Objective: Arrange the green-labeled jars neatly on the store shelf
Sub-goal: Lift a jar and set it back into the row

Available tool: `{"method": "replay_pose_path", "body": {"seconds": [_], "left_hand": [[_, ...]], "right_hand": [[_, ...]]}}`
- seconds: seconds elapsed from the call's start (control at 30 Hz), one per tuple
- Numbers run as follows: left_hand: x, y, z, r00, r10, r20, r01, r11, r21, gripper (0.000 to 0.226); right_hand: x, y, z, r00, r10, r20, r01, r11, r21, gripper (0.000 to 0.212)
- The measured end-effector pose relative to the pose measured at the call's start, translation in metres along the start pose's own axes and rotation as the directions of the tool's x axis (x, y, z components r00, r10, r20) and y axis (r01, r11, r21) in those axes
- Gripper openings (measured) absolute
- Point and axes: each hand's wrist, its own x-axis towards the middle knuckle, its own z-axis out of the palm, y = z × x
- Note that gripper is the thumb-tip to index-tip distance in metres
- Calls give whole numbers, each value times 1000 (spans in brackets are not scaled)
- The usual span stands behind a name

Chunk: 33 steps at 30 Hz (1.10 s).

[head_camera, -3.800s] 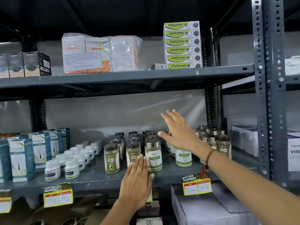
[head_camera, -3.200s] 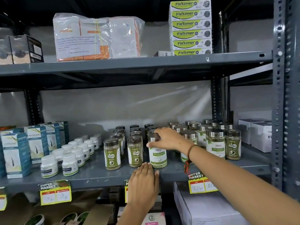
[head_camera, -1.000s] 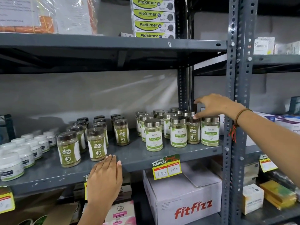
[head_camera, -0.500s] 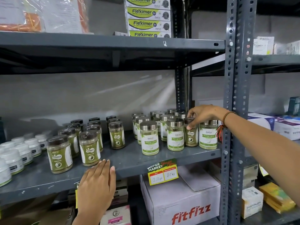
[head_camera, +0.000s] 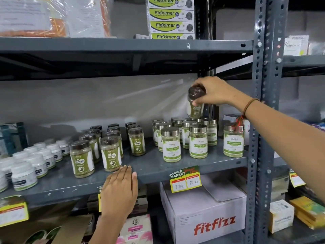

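My right hand (head_camera: 215,91) grips a dark-lidded green-labeled jar (head_camera: 195,103) by its top and holds it in the air above the silver-lidded jars (head_camera: 198,140), which stand in rows at the right of the grey middle shelf (head_camera: 151,170). One silver-lidded jar (head_camera: 233,140) stands apart by the upright post. More dark-lidded green-labeled jars (head_camera: 110,153) stand in rows at the shelf's middle. My left hand (head_camera: 120,189) lies flat on the shelf's front edge with fingers together, holding nothing.
Small white jars (head_camera: 23,175) fill the shelf's left. Fleximer boxes (head_camera: 171,18) and wrapped packs (head_camera: 52,14) sit on the shelf above. A fitfizz carton (head_camera: 204,213) stands below. A perforated steel post (head_camera: 263,120) rises at right. A yellow price tag (head_camera: 185,179) hangs from the edge.
My right hand has lifted a dark-lidded jar up out of the group of silver-lidded jars. A gap now shows where it stood. My left hand stays on the shelf edge.
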Motion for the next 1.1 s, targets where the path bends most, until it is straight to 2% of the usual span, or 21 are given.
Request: {"method": "replay_pose_path", "body": {"seconds": [0.13,0.27,0.4,0.57,0.8,0.97,1.1], "left_hand": [[0,0,-2,1000,4,0,-4,1000,-6,47],[0,0,0,1000,17,-3,-17,1000,-15,49],[0,-1,1,999,27,-19,-27,999,-21,48],[0,-3,4,999,36,-38,-38,999,-32,47],[2,-7,8,996,61,-66,-63,998,-29,46],[1,-8,8,994,65,-83,-67,997,-24,43],[2,-7,8,992,73,-104,-76,997,-22,41]], "right_hand": [[-4,-51,3,996,-84,-27,88,976,199,65],[-6,-98,26,985,-169,42,150,947,284,65],[-6,-127,58,960,-217,174,160,943,293,65],[5,-137,100,912,-206,355,125,963,239,62],[14,-143,123,880,-205,428,113,966,231,72],[17,-151,126,863,-218,456,122,966,230,61],[16,-154,125,848,-226,479,133,966,221,59]]}}
